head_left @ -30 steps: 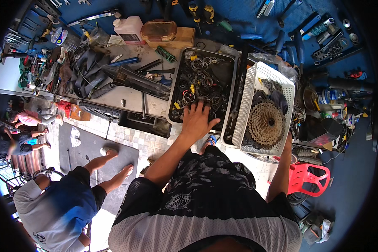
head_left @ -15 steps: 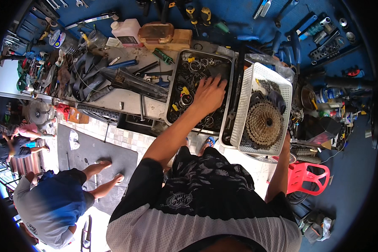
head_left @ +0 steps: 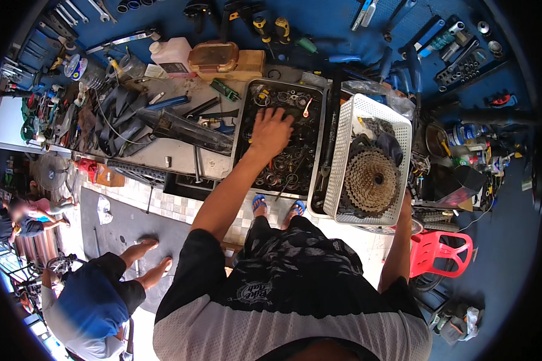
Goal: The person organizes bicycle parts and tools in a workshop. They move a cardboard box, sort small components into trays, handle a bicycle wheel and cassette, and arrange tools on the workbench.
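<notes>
My left hand (head_left: 272, 133) is over the dark metal tray (head_left: 239, 129), fingers apart and pointing down among a jumble of small rings, clamps and other bike parts. Its fingertips touch the dark parts, and nothing shows in its grasp. To the right, a white perforated plastic basket (head_left: 344, 129) carries a large bicycle cassette (head_left: 372, 182) and dark cloth-like pieces. At the basket's near right corner is my right hand (head_left: 407, 201), gripping its side; the fingers are mostly hidden behind the wall.
Left of the tray lie a black fender-like piece (head_left: 190, 129), pliers and black rubber strips (head_left: 117, 117). A pink-white jug (head_left: 171, 57) stands at the back. Tools hang on the blue wall. A red chair (head_left: 441, 256) is at right; another person (head_left: 93, 295) bends at lower left.
My left hand has shifted left within the tray, off the dark piece at its far right, and small parts there now show. My right hand stays at the basket.
</notes>
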The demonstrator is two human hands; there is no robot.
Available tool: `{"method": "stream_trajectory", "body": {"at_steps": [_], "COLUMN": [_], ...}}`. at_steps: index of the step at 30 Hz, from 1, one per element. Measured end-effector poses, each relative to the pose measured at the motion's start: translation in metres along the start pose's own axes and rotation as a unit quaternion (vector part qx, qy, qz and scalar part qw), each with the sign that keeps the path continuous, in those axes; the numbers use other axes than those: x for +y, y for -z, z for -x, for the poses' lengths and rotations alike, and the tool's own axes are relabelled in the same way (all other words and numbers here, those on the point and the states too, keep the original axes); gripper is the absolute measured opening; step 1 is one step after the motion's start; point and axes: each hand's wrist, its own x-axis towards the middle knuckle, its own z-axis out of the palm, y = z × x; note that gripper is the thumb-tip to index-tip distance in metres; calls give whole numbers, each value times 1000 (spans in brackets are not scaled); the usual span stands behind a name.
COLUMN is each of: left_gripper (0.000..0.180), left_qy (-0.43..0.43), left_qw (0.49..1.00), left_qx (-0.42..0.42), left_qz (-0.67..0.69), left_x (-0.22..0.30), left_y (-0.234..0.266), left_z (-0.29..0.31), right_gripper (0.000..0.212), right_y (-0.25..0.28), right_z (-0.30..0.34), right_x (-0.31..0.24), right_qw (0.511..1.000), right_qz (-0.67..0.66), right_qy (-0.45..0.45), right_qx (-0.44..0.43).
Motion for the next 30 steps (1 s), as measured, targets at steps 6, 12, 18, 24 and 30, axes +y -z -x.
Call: {"method": "stream_trajectory", "body": {"at_steps": [6, 12, 18, 24, 30], "left_gripper": [20, 20, 22, 23, 25], "left_qy": [28, 124, 148, 133, 144], "left_qw": [998, 965, 935, 931, 901], "left_qx": [47, 107, 220, 247, 239], "left_qz": [45, 204, 236, 234, 331], "left_x": [-29, -56, -77, -53, -28], "left_y": [26, 27, 40, 85, 102], "left_z": [29, 24, -11, -54, -70], "right_gripper": [24, 22, 22, 21, 22], "right_y": [-6, -12, -27, -14, -23], "right_z": [5, 9, 13, 13, 16], "right_x": [-11, -16, -27, -24, -25], "right_qw": [999, 997, 999, 999, 997], "right_qz": [30, -21, -10, 32, -39], "right_qy": [-17, -74, -21, -13, 0], "right_qx": [-20, 0, -40, -38, -66]}}
